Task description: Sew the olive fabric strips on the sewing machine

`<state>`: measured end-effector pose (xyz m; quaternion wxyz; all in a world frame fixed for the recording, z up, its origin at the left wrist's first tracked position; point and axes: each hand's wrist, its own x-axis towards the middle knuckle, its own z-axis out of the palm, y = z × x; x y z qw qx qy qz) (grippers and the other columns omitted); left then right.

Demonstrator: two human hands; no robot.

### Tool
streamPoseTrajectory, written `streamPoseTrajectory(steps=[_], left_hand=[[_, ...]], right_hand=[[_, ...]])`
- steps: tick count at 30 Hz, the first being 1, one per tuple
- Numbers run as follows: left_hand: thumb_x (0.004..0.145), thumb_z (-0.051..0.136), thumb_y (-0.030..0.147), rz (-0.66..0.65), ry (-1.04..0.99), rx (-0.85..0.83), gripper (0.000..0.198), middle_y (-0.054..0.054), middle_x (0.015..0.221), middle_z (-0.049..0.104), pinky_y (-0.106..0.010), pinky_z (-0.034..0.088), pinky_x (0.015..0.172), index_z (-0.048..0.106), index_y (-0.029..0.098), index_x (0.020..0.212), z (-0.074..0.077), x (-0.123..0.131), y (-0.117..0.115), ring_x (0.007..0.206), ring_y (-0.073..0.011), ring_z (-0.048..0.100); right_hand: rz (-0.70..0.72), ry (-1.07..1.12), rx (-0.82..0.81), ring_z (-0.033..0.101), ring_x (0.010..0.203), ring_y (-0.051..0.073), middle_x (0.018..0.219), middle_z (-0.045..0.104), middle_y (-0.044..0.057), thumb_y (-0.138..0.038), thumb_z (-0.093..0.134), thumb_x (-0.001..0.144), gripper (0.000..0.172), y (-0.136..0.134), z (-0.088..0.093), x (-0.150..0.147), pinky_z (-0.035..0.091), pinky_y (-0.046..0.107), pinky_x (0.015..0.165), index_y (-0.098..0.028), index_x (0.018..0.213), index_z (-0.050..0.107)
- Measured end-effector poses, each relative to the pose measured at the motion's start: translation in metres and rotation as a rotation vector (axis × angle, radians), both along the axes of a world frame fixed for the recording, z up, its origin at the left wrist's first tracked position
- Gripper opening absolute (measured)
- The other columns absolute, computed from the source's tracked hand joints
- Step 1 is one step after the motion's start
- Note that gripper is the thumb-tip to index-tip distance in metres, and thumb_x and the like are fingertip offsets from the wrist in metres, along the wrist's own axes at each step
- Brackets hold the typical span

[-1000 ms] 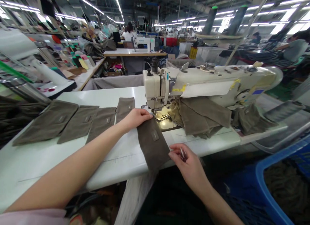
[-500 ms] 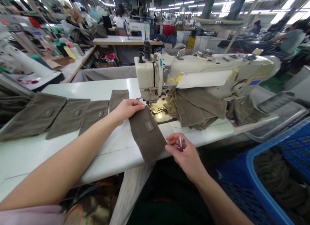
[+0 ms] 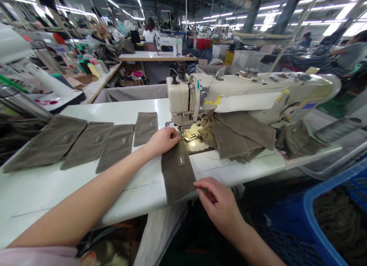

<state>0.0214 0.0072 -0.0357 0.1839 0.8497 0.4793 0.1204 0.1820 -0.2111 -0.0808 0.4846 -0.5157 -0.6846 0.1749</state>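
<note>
A brown fabric piece (image 3: 177, 172) with a small label lies on the white table (image 3: 120, 109), its far end at the sewing machine's (image 3: 243, 96) presser foot. My left hand (image 3: 162, 140) pinches that far end beside the needle. My right hand (image 3: 220, 205) is closed at the piece's near right corner by the table's front edge; earlier frames showed a small metal tool in it, now hidden. A heap of the same brown fabric (image 3: 237, 136) sits under the machine's arm.
Several sewn brown pieces (image 3: 86, 141) lie in a row to the left. A blue plastic basket (image 3: 335, 216) holding dark fabric stands at the lower right. More fabric (image 3: 295, 140) lies right of the machine. Other workers sit at machines behind.
My right hand turned palm down and closed onto the piece's near corner, hiding the small tool. The piece now lies straighter toward the needle. My left hand stayed at its far end.
</note>
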Motion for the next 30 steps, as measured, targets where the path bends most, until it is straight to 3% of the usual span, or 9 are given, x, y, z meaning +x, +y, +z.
streamPoseTrajectory(steps=[4,9,19,30], left_hand=[[0.082,0.058,0.029,0.047,0.019,0.004,0.015,-0.003,0.075,0.068,-0.029,0.039,0.063,0.059,0.021,0.069,-0.001,0.001,0.001,0.071,-0.0195,0.06],[0.084,0.056,0.035,0.123,0.041,0.022,0.019,-0.004,0.079,0.071,-0.03,0.038,0.061,0.062,0.021,0.073,-0.004,0.003,0.002,0.073,-0.0214,0.062],[0.084,0.056,0.036,0.17,0.059,0.015,0.019,-0.004,0.084,0.073,-0.028,0.043,0.065,0.066,0.022,0.076,-0.001,0.005,0.0,0.078,-0.0218,0.065],[0.084,0.057,0.039,0.171,0.037,0.013,0.021,-0.004,0.083,0.073,-0.028,0.041,0.062,0.066,0.021,0.077,-0.001,0.004,0.001,0.075,-0.0213,0.064]], right_hand=[[0.015,-0.129,0.099,0.068,0.08,0.015,0.09,0.072,0.003,-0.007,0.055,0.094,0.018,0.004,-0.003,0.005,0.053,0.025,0.073,-0.02,0.102,0.064],[0.002,-0.346,0.066,0.066,0.084,0.019,0.097,0.066,0.007,-0.01,0.051,0.095,0.018,0.006,-0.004,0.006,0.052,0.029,0.072,-0.019,0.101,0.065],[-0.004,-0.365,0.017,0.065,0.082,0.019,0.095,0.065,0.006,-0.011,0.047,0.096,0.016,0.009,0.0,0.002,0.05,0.029,0.07,-0.019,0.098,0.061],[0.009,-0.423,-0.061,0.062,0.079,0.017,0.094,0.065,0.005,-0.008,0.048,0.091,0.017,0.01,0.009,0.002,0.047,0.026,0.067,-0.021,0.096,0.059]])
